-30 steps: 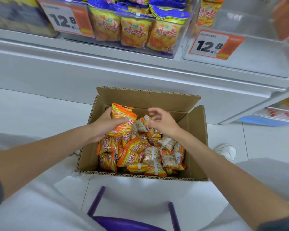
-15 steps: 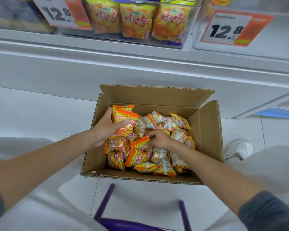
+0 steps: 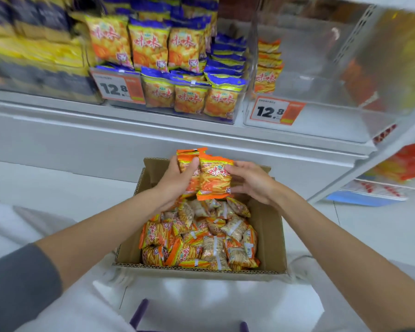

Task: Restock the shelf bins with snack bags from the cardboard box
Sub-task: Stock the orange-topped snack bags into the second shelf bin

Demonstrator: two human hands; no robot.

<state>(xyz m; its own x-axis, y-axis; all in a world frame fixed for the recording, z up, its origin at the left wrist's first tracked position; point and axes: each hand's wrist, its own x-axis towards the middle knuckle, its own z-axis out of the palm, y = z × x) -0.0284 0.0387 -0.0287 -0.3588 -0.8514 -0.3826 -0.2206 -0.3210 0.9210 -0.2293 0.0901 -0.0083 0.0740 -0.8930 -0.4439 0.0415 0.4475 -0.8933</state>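
An open cardboard box stands on the floor, holding several orange snack bags. Above its far edge, my left hand grips a small stack of orange snack bags upright. My right hand touches the front bag's right edge with its fingers spread. On the shelf, a clear bin at the right holds a few orange bags at its left side. The clear bin to its left is packed with blue-topped bags.
Price tags reading 12.8 hang on the bin fronts. The white shelf base runs behind the box. A purple stool frame shows below, my pale trousers on both sides. A lower shelf is at the right.
Both hands have lifted out of the box with a stack of orange bags. My view tilted up, so more of the shelf bins show.
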